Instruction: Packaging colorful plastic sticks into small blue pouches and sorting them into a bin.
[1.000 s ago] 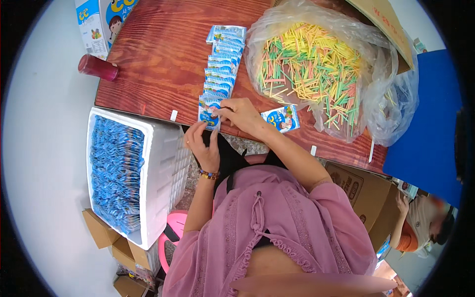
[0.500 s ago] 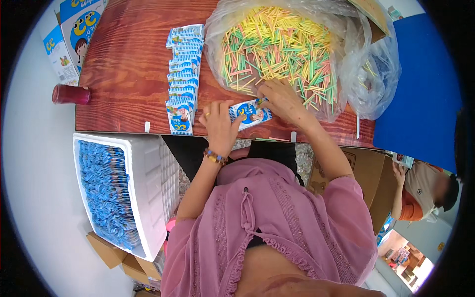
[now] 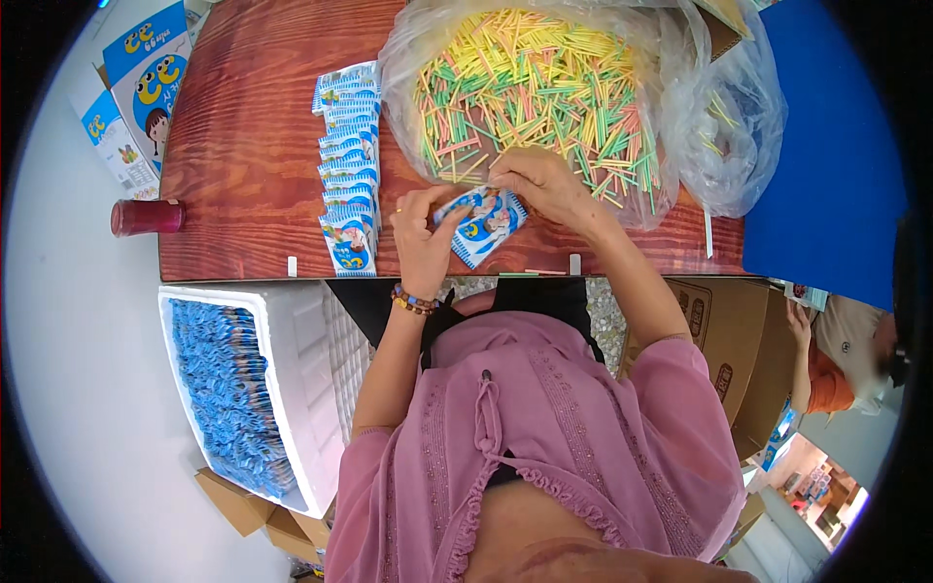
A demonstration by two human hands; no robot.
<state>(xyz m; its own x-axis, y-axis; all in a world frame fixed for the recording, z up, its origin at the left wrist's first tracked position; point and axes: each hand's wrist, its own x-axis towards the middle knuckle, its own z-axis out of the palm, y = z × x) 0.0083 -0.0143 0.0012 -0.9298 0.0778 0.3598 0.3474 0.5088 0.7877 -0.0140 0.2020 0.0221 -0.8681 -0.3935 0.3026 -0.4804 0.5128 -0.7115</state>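
Note:
A small blue-and-white printed packet (image 3: 489, 233) is between my hands at the table's near side, tilted. My left hand (image 3: 424, 241) is closed on its left edge, thumb across the front. My right hand (image 3: 546, 187) pinches at its upper edge with fingers bent; whether a stick is also between those fingertips is hidden. Just beyond my hands, a clear plastic bag (image 3: 397, 92) lies spread with a heap of thin yellow, green and pink sticks (image 3: 544, 87). Left of my left hand, a column of similar packets (image 3: 348, 175) overlaps on the wooden table (image 3: 243, 126).
At the table's left edge lies a dark red jar (image 3: 148, 217). Below it, a white foam box (image 3: 303, 360) holds many blue packets. Printed cartons (image 3: 146, 83) stand at the far left. A blue surface (image 3: 816, 146) adjoins on the right, with another person (image 3: 841, 340) beyond.
The packet has turned to a steeper slant, its upper end now nearer my left fingers. My right hand has shifted slightly left along its upper edge. The whole view has shifted a little.

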